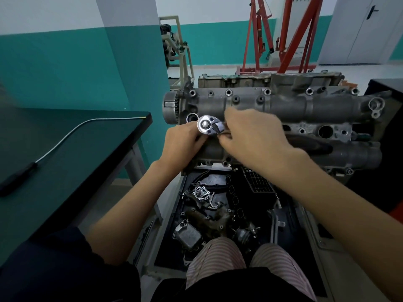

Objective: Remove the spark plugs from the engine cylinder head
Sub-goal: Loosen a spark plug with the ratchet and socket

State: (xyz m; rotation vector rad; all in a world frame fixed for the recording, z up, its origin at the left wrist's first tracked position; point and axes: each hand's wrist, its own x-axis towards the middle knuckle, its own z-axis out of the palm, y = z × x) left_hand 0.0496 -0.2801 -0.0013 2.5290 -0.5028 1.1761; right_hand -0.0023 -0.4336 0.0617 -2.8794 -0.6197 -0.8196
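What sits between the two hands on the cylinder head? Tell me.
In the head view, the ratchet head sits between the left hand and right hand, over the cylinder head.

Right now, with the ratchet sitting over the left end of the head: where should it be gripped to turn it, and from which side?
Grip the handle, which runs right from the ratchet head under the right hand, coming from the near side. The left hand steadies the round head over the cylinder head. The handle likely gives the most leverage.

Both forearms [135,205] are bare to above the elbow; a dark navy short sleeve [54,269] covers the left shoulder. Striped trousers [218,260] (thin pink-and-pale lines) sit beneath a dark hem.
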